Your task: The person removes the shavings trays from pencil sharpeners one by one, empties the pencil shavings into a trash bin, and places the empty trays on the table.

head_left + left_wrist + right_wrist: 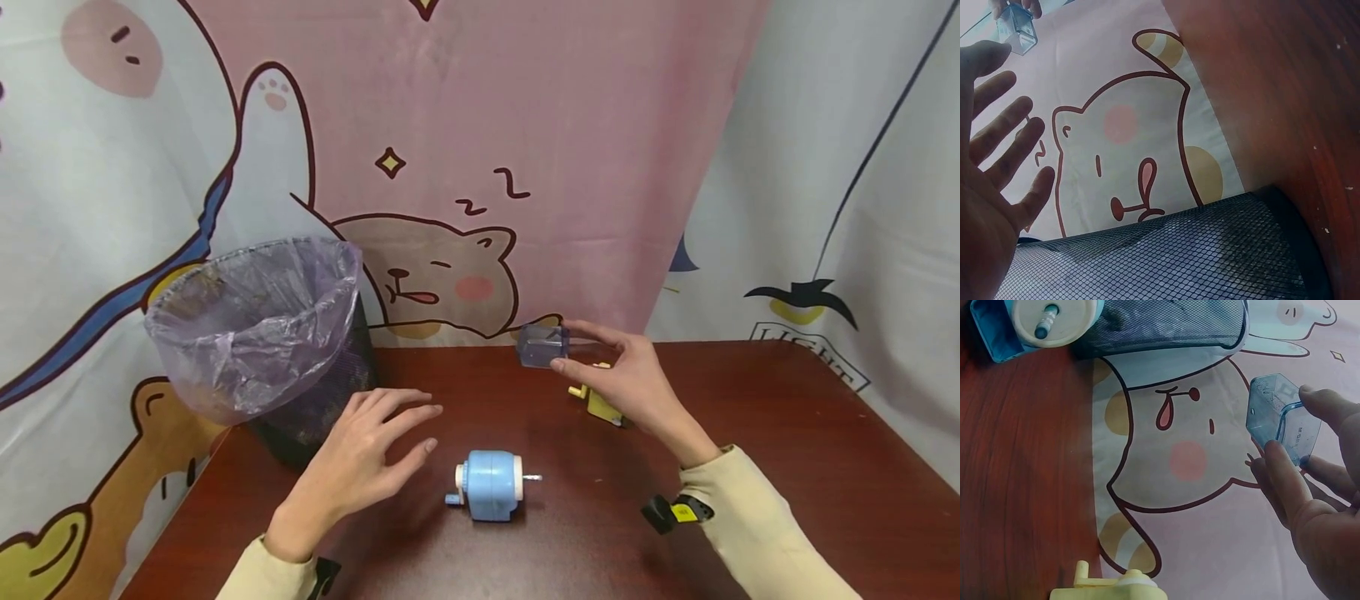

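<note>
Between its thumb and fingers, my right hand (630,375) pinches a clear bluish plastic shavings box (543,347), raised above the back of the table. In the right wrist view the box (1282,419) looks see-through, with lettering on one wall. My left hand (367,450) hovers with spread, relaxed fingers, holding nothing, left of a blue crank pencil sharpener (492,486). That sharpener stands on the table with a pencil (532,477) poking out of its right side and its crank on the left. Behind the right hand stands a yellow crank sharpener (602,407), partly hidden.
At the left stands a black mesh bin (330,400) lined with a translucent purple bag (255,367), close to my left hand. A cartoon-printed cloth (585,167) hangs behind the dark red wooden table (787,450).
</note>
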The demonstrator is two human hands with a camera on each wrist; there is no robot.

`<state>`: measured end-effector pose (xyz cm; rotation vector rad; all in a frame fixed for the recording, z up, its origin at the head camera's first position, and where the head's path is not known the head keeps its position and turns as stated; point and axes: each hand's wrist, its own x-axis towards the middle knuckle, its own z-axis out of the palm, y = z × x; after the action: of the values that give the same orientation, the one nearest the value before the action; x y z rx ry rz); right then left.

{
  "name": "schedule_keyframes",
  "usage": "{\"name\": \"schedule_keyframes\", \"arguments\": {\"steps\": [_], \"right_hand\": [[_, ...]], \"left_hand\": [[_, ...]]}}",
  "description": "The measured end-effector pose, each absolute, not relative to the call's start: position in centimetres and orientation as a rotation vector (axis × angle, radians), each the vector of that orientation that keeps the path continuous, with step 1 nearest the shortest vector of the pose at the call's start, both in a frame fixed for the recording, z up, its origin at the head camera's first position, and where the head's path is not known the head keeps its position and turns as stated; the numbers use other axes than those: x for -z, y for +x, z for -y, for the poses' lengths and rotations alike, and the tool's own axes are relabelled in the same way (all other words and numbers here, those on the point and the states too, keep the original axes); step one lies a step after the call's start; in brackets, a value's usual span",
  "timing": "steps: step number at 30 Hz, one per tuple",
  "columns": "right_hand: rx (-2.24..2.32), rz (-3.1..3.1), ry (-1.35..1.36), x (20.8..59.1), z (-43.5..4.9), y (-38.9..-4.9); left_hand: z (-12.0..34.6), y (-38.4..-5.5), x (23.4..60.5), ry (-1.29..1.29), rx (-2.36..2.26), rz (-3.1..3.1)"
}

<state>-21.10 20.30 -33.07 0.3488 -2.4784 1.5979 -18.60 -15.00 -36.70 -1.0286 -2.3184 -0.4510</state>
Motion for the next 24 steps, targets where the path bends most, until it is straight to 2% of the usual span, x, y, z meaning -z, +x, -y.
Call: {"name": "schedule_keyframes", "arguments": {"steps": [10, 24], "right_hand": [[-1.527, 2.52, 0.321, 33.8, -20.8, -20.8], [-1.654, 2.519, 0.299, 35.0, -21.3, -20.4]], "left_hand": [[15.1, -18.7, 37.2, -1.029, 0.444, 2.34], [15.0, -18.7, 37.9, -1.02, 0.45, 2.361]]}}
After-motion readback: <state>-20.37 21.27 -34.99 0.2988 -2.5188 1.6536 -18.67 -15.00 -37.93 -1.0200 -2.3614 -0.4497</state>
